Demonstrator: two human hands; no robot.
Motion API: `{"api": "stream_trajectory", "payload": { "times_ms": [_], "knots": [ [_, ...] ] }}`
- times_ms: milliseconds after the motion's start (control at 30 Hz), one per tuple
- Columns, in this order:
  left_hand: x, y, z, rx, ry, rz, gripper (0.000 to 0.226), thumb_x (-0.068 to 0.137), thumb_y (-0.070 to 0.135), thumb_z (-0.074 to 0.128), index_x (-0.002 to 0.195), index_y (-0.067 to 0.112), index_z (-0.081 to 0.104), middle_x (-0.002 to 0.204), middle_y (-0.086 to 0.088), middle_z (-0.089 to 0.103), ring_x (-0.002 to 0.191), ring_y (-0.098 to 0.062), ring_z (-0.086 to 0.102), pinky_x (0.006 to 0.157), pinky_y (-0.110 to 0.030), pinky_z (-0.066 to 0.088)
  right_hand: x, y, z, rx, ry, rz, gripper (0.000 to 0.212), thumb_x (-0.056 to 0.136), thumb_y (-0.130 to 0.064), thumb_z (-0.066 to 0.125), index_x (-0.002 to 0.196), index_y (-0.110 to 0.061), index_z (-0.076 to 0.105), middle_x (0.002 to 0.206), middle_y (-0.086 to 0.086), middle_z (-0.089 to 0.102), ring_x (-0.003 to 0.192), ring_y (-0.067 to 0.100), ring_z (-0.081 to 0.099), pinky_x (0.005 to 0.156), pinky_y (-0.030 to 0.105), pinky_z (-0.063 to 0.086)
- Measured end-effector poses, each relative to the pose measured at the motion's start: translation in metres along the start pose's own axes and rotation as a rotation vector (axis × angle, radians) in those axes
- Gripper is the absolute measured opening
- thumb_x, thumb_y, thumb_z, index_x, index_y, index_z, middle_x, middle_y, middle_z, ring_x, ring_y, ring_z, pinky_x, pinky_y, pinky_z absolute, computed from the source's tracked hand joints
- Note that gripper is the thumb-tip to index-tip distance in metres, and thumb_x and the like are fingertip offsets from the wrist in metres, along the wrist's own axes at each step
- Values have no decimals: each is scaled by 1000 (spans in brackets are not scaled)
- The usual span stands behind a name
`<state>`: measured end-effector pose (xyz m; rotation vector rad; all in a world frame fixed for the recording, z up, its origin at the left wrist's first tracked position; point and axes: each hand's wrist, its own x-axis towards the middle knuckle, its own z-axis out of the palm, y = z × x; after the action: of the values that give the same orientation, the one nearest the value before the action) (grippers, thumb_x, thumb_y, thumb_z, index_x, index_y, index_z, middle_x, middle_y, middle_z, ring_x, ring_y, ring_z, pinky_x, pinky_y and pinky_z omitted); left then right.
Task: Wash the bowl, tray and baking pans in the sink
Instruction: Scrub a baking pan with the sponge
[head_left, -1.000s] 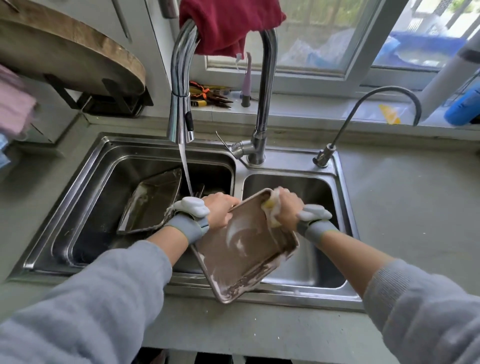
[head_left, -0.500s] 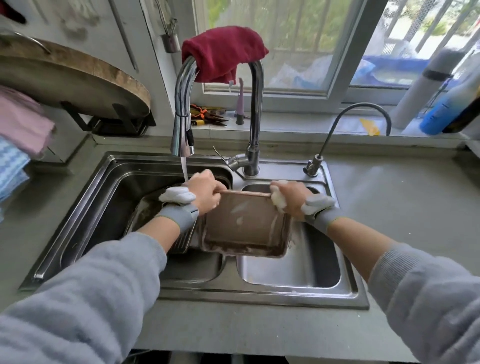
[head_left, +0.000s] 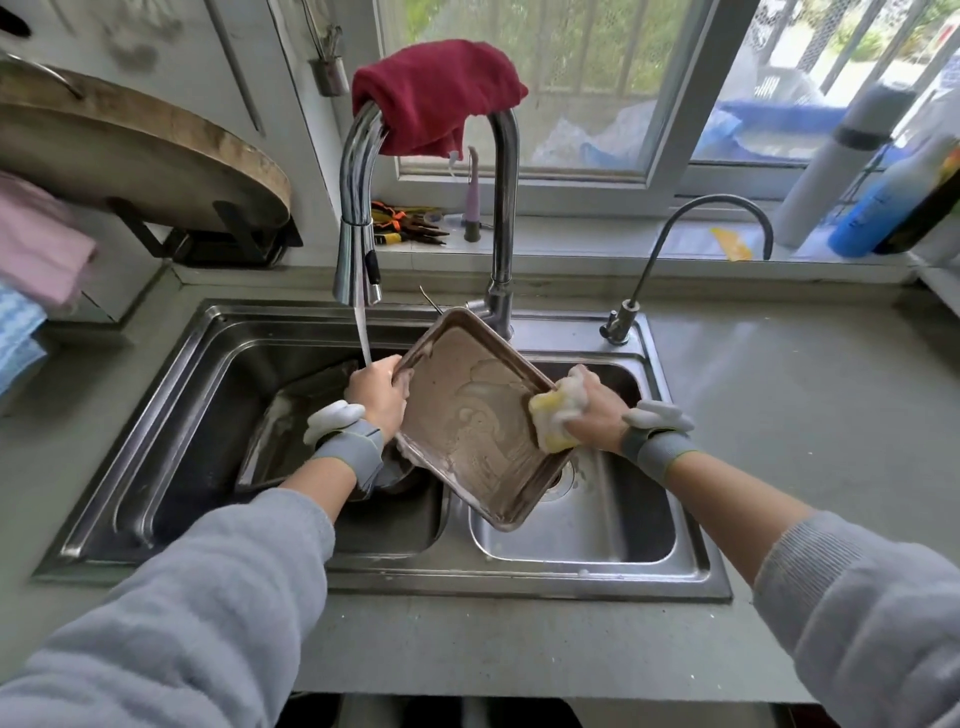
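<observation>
Sink (head_left: 597, 574) with two basins sits in the grey counter (head_left: 810, 415). Above its divider a soapy baking pan (head_left: 467, 421) is tilted; the left hand (head_left: 376, 397) grips its left edge. The right hand (head_left: 597, 410) squeezes a yellow sponge (head_left: 556, 421) against its right rim.

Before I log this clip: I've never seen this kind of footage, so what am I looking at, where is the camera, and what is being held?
No machine here: a person wears a camera on the head, looking down at their own arms. The left hand grips a soapy baking pan, tilted over the double sink. The right hand presses a yellow sponge to its edge. The tap runs into the left basin, where another pan leans.
</observation>
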<state>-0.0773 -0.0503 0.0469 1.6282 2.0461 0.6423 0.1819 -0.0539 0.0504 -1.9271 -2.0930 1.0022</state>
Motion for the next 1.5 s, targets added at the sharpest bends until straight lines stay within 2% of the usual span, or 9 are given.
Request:
{"api": "stream_trajectory", "payload": {
  "times_ms": [167, 367, 533, 767, 933, 1133, 1233, 1367, 1500],
  "knots": [
    [0, -7, -2, 39, -7, -34, 27, 93, 21, 50, 68, 14, 51, 69, -11, 63, 69, -33, 58, 60, -29, 37, -2, -12, -2, 348, -171, 69, 35, 71, -35, 49, 90, -7, 58, 100, 14, 55, 93, 27, 57, 88, 40, 47],
    [-4, 0, 0, -4, -60, 10, 24, 93, 20, 51, 73, 11, 60, 65, -4, 60, 68, -30, 57, 62, -30, 41, 7, 14, 15, 26, 44, 81, 23, 78, -14, 62, 97, -15, 48, 94, 4, 55, 88, 24, 55, 72, 29, 42],
    [-6, -4, -9, 76, -130, 89, 29, 93, 14, 50, 64, 19, 54, 66, -7, 59, 72, -34, 59, 61, -28, 38, -3, 20, 43, -8, 61, 173, 30, 82, -23, 58, 110, -15, 54, 105, 5, 60, 99, 29, 61, 83, 32, 50],
    [-5, 35, -9, 276, -279, 317, 35, 91, 12, 48, 114, 30, 67, 104, -8, 69, 102, -32, 61, 82, -36, 49, 26, -45, 2, -62, 278, -105, 13, 85, -19, 56, 81, -17, 43, 86, 6, 50, 77, 28, 51, 67, 37, 40],
    [5, 28, -16, 323, -297, 278, 34, 87, 9, 49, 106, 28, 69, 102, -9, 70, 100, -33, 62, 85, -38, 51, 6, -26, 28, -99, 117, 61, 27, 81, -14, 60, 106, -9, 51, 112, 14, 56, 103, 36, 57, 79, 34, 44],
    [3, 50, -7, 521, -436, 386, 32, 90, 6, 48, 111, 22, 66, 107, -9, 66, 103, -32, 61, 78, -32, 45, 23, -47, -11, -146, 166, -77, 24, 80, -14, 57, 93, -16, 36, 75, -1, 48, 81, 31, 57, 64, 32, 39],
    [11, 72, -16, 614, -460, 456, 32, 90, 2, 47, 112, 16, 65, 108, -10, 64, 104, -30, 61, 80, -33, 45, 14, -56, -17, -356, 63, -218, 25, 86, -9, 55, 106, -11, 41, 81, 1, 49, 83, 28, 57, 63, 34, 40],
    [14, 74, -30, 544, -371, 462, 39, 80, -1, 50, 102, 25, 70, 92, -4, 65, 92, -29, 62, 77, -34, 50, 17, -52, -15, -375, 130, -314, 24, 88, -19, 59, 105, -14, 43, 89, 7, 57, 76, 27, 56, 64, 33, 40],
    [4, 35, -24, 76, -230, 221, 25, 84, 18, 59, 105, 26, 69, 97, -5, 72, 95, -28, 65, 80, -31, 51, 16, -27, -18, -124, 282, -191, 25, 82, -28, 67, 91, -12, 49, 82, 9, 62, 73, 31, 58, 65, 34, 46]
  ]
}}
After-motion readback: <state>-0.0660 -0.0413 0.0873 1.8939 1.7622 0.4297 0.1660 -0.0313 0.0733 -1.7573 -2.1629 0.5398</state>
